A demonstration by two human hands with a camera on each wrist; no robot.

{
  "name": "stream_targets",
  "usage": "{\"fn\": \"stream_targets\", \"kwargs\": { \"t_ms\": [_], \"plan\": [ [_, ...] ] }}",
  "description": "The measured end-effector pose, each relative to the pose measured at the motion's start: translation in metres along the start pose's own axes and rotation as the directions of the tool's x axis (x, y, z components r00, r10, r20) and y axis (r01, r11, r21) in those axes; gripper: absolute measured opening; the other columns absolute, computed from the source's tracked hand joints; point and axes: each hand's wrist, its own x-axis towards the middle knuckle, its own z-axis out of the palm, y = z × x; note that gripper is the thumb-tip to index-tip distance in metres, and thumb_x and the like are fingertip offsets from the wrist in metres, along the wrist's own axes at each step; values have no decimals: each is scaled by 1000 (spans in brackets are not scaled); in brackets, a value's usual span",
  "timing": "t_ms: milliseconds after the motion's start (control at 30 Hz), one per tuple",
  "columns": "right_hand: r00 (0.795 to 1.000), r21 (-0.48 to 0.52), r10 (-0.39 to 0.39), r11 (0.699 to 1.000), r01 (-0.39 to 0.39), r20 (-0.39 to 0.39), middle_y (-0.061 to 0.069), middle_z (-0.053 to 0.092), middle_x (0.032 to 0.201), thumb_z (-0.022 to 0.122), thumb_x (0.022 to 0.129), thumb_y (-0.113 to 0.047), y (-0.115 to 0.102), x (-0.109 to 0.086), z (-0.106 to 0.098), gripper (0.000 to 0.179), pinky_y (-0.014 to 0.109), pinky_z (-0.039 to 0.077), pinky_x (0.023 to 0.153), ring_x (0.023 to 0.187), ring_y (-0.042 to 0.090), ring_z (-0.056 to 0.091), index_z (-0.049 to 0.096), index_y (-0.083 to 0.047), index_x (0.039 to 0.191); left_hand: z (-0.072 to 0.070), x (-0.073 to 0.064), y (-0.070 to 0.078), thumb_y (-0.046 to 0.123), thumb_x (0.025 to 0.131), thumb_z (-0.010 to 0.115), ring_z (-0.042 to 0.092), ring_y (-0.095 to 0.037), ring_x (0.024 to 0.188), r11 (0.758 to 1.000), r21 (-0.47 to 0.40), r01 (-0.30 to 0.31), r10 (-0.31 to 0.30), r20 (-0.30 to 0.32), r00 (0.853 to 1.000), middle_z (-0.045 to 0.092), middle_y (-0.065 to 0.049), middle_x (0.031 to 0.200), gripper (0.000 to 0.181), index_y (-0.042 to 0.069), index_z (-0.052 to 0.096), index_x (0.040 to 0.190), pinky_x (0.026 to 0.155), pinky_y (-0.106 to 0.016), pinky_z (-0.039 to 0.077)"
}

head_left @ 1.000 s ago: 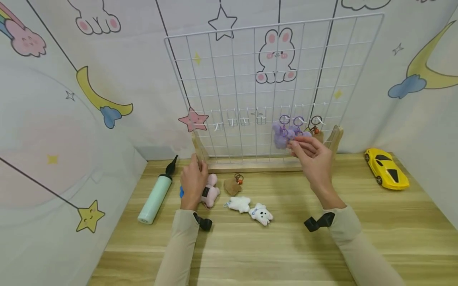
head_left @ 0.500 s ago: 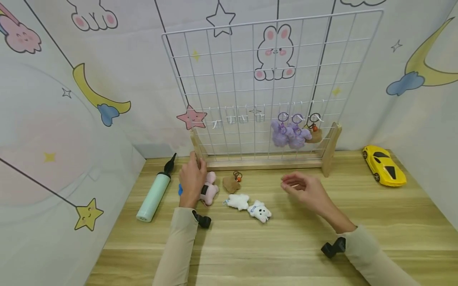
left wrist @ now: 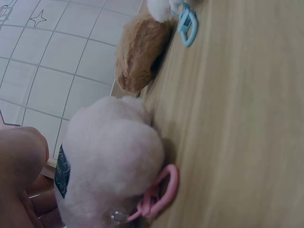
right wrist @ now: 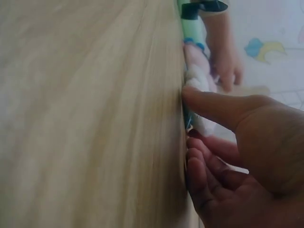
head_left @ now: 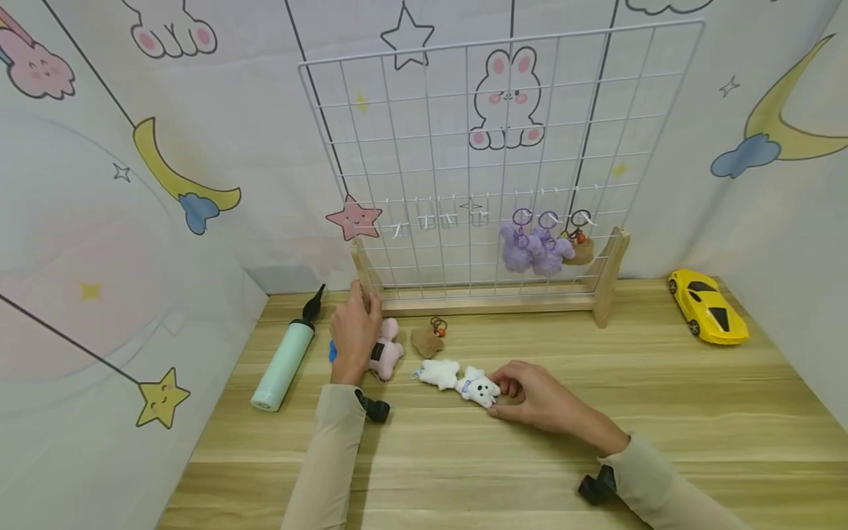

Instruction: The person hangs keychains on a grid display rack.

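My right hand (head_left: 543, 397) has thumb and fingers on either side of the head of a white plush dog keychain (head_left: 478, 389), which lies on the table; the right wrist view shows the thumb against white plush (right wrist: 202, 83). My left hand (head_left: 354, 331) holds the left wooden foot of the wire grid rack (head_left: 486, 305), most of that foot hidden beneath it. Beside this hand lies a pink plush keychain (head_left: 386, 352) with a pink clasp (left wrist: 166, 192). A second white plush keychain (head_left: 439, 373) and a brown plush keychain (head_left: 428, 341) lie between the hands.
Two purple plush keychains (head_left: 518, 249) and a brown one (head_left: 581, 252) hang from hooks at the rack's right; bare white hooks (head_left: 427, 221) line its left. A mint green pump (head_left: 285, 364) lies left, a yellow toy car (head_left: 707, 305) right. Something blue (head_left: 333, 350) shows behind my left hand.
My right hand has left the hanging purple plush, come down toward me and moved left to the white plush dog. My left hand stays at the rack's foot.
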Motion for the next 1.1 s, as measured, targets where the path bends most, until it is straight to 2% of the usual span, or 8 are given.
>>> {"fn": "stream_targets", "kwargs": {
  "t_ms": [100, 300, 467, 600, 700, 933, 1100],
  "plan": [
    [1000, -2, 4, 1000, -4, -7, -5, 65, 92, 93, 88, -26, 0, 1, 0, 37, 23, 52, 72, 83, 6, 58, 77, -14, 119, 0, 0, 0, 30, 112, 56, 74, -51, 75, 1000, 5, 3, -3, 10, 1000, 76, -28, 90, 34, 6, 60, 136, 65, -62, 57],
    [996, -18, 87, 996, -86, 7, -9, 63, 88, 94, 85, -40, -1, 9, 3, 49, 23, 49, 70, 75, 4, 54, 77, -15, 124, 1, 0, -1, 28, 111, 56, 72, -50, 69, 999, 3, -37, 37, -25, 999, 75, -27, 85, 33, 3, 61, 132, 61, -61, 56],
    [996, -31, 88, 996, -89, -23, -8, 63, 87, 92, 88, -36, -1, 13, 4, 39, 23, 46, 66, 71, 2, 51, 78, -17, 119, 1, 0, -1, 27, 111, 56, 72, -50, 69, 999, 2, -38, 38, -35, 999, 74, -27, 84, 30, 3, 61, 128, 60, -61, 55],
    [994, 45, 91, 995, -89, -63, -5, 66, 84, 93, 88, -30, 5, 11, -1, 31, 24, 49, 66, 71, 3, 56, 77, -16, 110, 1, -1, -1, 28, 112, 56, 73, -50, 70, 999, 2, -36, 36, -31, 999, 75, -27, 85, 31, 4, 62, 129, 61, -61, 56],
    [990, 123, 129, 985, -120, -65, -4, 71, 82, 91, 90, -28, 9, 10, -5, 27, 25, 52, 64, 70, 5, 64, 74, -15, 105, 1, -1, -1, 28, 111, 56, 72, -50, 70, 999, 3, -39, 39, -35, 999, 75, -27, 85, 30, 4, 62, 129, 61, -61, 56],
    [972, 300, 235, 927, -225, 4, 6, 79, 87, 85, 96, -25, 12, 10, -13, 21, 32, 63, 63, 71, 17, 77, 76, -7, 102, 1, -2, 0, 27, 111, 58, 73, -51, 72, 1000, 4, -29, 29, -32, 999, 76, -28, 88, 30, 4, 61, 130, 63, -62, 57],
    [971, 304, 240, 924, -234, 15, 9, 79, 85, 80, 100, -19, 11, 10, -21, 17, 33, 61, 59, 66, 18, 74, 77, -4, 107, 2, -1, -1, 27, 110, 58, 74, -51, 74, 1000, -2, -29, 29, -37, 999, 76, -28, 89, 29, 4, 62, 128, 64, -63, 57]
  ]
}}
